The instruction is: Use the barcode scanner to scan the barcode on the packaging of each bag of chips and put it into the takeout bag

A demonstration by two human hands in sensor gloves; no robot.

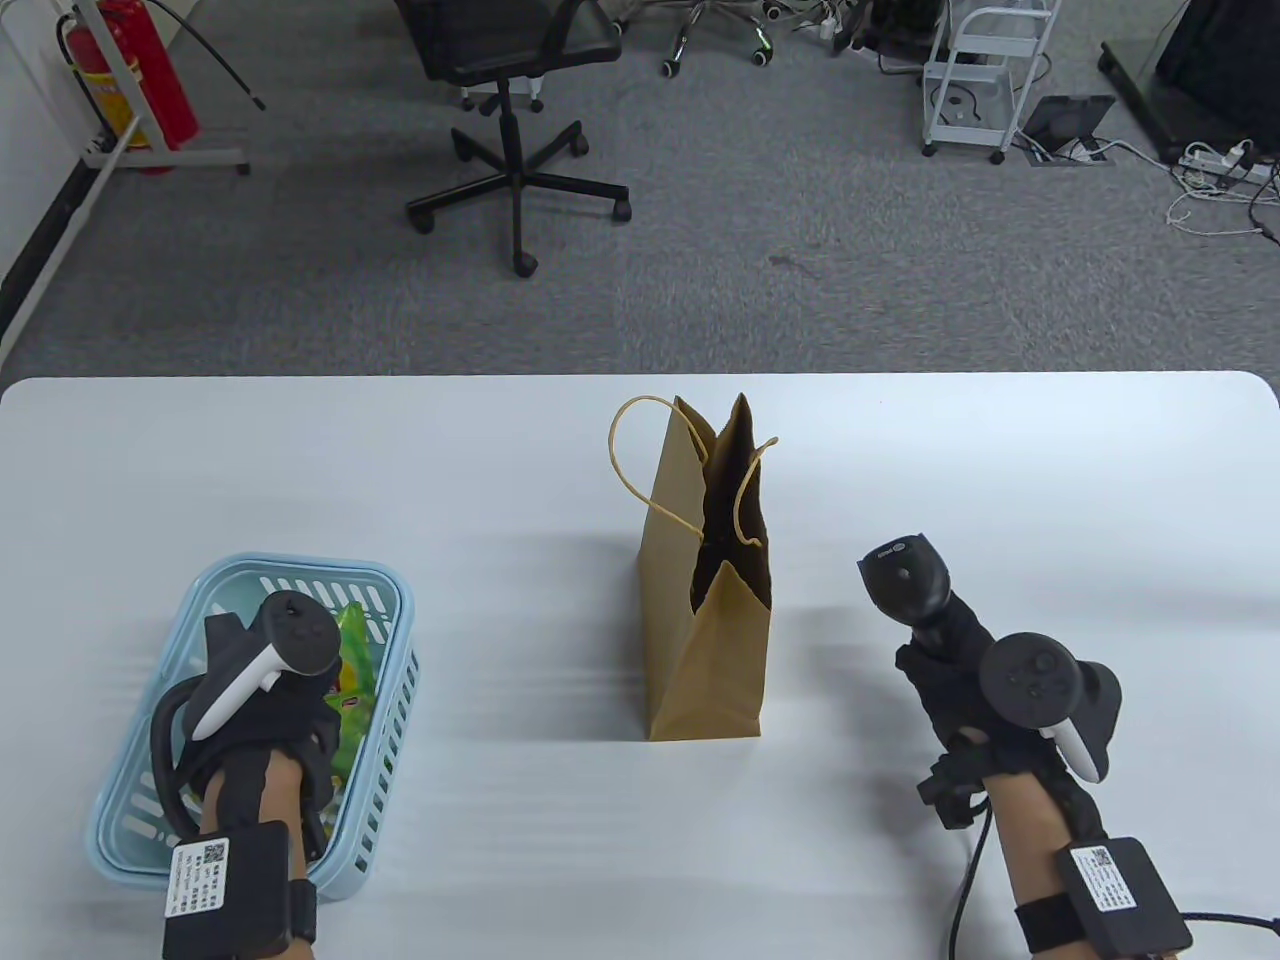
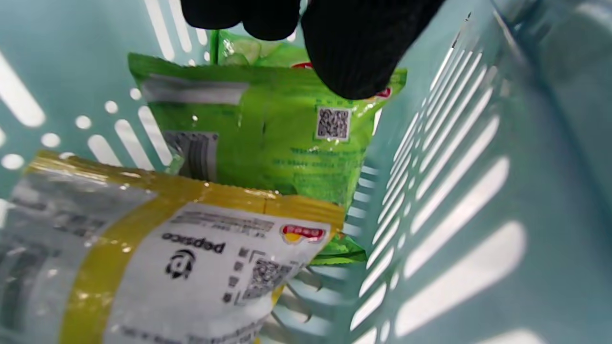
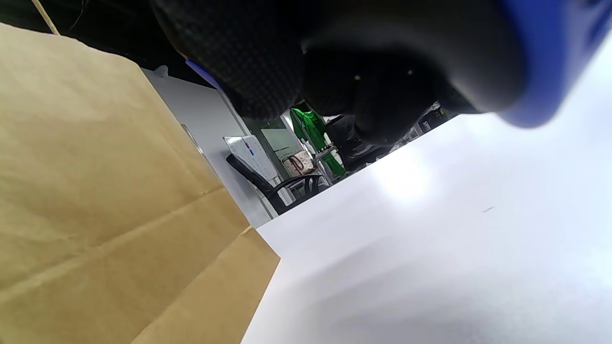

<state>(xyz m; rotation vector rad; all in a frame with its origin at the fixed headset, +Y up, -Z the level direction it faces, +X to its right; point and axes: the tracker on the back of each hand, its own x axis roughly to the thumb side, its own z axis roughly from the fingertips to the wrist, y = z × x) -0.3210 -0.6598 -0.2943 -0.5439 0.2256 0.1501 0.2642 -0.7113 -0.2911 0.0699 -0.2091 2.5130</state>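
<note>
A light-blue basket at the left of the table holds a green bag of chips, another green one behind it and a yellow bag of chips. My left hand reaches down into the basket. Its thumb lies over the green bag's top edge, and I cannot see whether it pinches the bag. The brown paper takeout bag stands open mid-table. To its right, my right hand grips the black barcode scanner by its handle, head pointing away and to the left.
The white table stretches bare between basket, bag and scanner. In the right wrist view the paper bag's side is close on the left. On the floor beyond the table stand an office chair and a white cart.
</note>
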